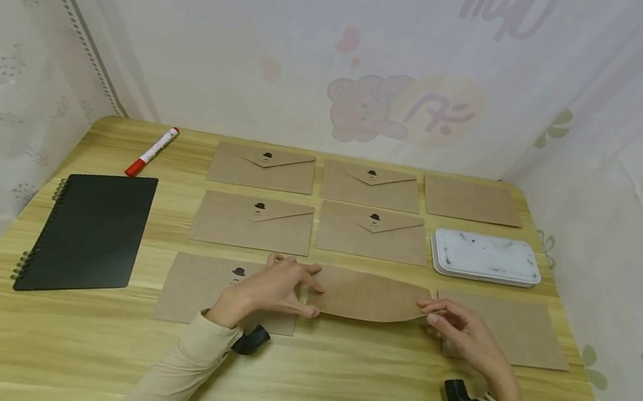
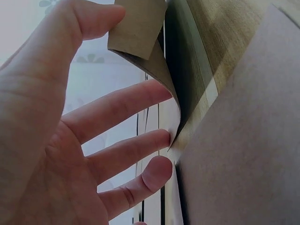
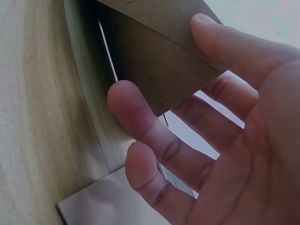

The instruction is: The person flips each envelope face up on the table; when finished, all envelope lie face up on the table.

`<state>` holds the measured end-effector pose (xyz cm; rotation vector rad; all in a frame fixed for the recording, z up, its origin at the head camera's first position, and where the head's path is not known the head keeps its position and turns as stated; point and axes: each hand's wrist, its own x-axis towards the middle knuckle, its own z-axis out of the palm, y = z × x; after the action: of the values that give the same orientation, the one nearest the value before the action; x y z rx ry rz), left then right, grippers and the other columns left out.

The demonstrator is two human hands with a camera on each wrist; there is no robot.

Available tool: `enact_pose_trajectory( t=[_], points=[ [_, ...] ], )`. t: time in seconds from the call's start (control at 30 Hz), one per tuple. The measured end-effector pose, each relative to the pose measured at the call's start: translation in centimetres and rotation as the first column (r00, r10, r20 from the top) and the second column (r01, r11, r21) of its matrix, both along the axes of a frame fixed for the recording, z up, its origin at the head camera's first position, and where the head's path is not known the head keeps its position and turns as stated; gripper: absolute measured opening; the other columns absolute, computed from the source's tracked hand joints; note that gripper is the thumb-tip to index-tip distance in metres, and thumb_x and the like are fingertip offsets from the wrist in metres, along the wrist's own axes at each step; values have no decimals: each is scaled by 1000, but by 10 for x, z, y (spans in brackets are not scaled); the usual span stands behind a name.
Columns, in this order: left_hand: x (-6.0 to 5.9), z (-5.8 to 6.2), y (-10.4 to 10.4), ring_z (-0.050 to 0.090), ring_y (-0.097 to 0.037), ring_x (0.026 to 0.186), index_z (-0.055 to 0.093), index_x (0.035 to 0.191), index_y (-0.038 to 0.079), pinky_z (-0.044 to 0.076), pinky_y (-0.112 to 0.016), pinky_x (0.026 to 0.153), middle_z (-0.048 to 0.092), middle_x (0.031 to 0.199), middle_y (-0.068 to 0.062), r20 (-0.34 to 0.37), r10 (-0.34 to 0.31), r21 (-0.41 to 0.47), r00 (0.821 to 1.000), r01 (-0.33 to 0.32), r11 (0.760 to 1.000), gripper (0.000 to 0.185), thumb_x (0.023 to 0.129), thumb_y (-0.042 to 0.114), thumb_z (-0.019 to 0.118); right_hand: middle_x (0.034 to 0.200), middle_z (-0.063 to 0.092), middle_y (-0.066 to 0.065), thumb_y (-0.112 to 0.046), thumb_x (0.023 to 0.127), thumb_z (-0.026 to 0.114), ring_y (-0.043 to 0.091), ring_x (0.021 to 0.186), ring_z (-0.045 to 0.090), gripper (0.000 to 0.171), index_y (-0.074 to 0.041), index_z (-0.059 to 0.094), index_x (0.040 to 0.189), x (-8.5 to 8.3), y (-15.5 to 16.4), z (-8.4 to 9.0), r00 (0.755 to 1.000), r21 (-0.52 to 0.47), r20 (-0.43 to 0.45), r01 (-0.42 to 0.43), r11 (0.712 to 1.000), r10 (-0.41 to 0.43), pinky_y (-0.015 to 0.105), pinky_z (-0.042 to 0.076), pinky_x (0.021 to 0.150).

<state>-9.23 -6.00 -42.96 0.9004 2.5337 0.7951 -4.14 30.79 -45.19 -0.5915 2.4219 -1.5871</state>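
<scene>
A brown kraft envelope [image 1: 370, 296] is held just above the wooden table [image 1: 333, 380] in the middle of the front row, bowed upward, plain side up. My left hand [image 1: 312, 298] pinches its left end, and my right hand [image 1: 428, 313] pinches its right end. In the left wrist view the thumb [image 2: 101, 18] presses the envelope's corner [image 2: 140, 33] while the fingers [image 2: 140, 101] reach beneath it. The right wrist view has the thumb [image 3: 220, 40] on top of the envelope [image 3: 164, 70] and the fingers [image 3: 140, 122] spread under it.
Several more kraft envelopes lie in rows, some with a small hat seal [image 1: 267, 155]; one [image 1: 198, 289] is under my left wrist and one [image 1: 525, 332] lies beside my right hand. A black spiral notebook [image 1: 85, 232], a red-capped marker [image 1: 152, 151] and a white tin [image 1: 485, 256] rest here too. Cloth walls enclose the table.
</scene>
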Motion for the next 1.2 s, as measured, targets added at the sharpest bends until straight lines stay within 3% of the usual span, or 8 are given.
enact_pose_trajectory(
  t=[0.17,0.47,0.67,0.77,0.9,1.07,1.13,1.2],
  points=[
    [-1,0,0,48,-31,108,72,107,17,18,-53,92,48,136,-10,-8,-8,-3,1000,8,1000,41,73,40,75,118,60,17,-2,95,51,22,90,62,15,-6,63,104,-1,-2,1,1000,40,10,28,999,-28,31,51,70],
    [-2,-2,0,48,-29,110,72,107,20,21,-50,90,49,135,-7,-25,-21,-16,999,20,1000,36,80,43,68,101,63,16,-5,97,47,26,56,52,16,-2,63,102,2,-25,32,995,113,-9,100,988,-100,29,46,51],
    [-1,-1,1,46,-23,105,72,107,20,21,-50,90,51,134,-5,-24,-43,-11,999,42,999,31,84,40,64,66,55,14,-8,97,49,19,51,49,14,-6,62,101,4,-27,35,989,224,-32,149,963,-146,27,41,49],
    [0,-3,5,44,-24,115,71,107,13,18,-51,100,53,131,-5,-23,-72,16,997,72,997,31,84,34,67,59,50,12,-7,97,49,16,49,47,12,-7,61,98,4,-28,35,987,236,-51,158,959,-150,26,39,48],
    [0,-7,14,45,-23,122,70,103,0,16,-42,109,60,121,-9,-46,-154,66,987,157,985,32,78,20,71,67,57,14,-6,97,47,22,51,51,16,-3,62,101,3,-27,31,991,173,-32,132,976,-128,28,44,48],
    [2,-8,20,60,-8,89,71,97,4,43,-23,88,69,96,-1,-107,-186,108,977,198,974,25,73,11,70,65,57,19,-8,100,41,29,51,53,23,3,59,110,5,-23,26,993,65,56,100,993,-104,33,46,45],
    [3,-8,21,57,-2,79,71,95,6,46,-18,74,69,91,2,-114,-198,128,974,212,969,20,76,10,67,72,60,20,-9,100,40,28,50,52,23,2,58,107,5,-23,25,991,51,64,117,992,-120,34,44,44],
    [4,-7,22,56,0,76,70,98,6,46,-16,72,68,93,2,-109,-216,144,970,230,962,18,82,10,63,82,63,20,-9,100,40,25,48,52,21,1,58,104,5,-23,26,990,53,43,133,990,-135,33,43,42]
  ],
)
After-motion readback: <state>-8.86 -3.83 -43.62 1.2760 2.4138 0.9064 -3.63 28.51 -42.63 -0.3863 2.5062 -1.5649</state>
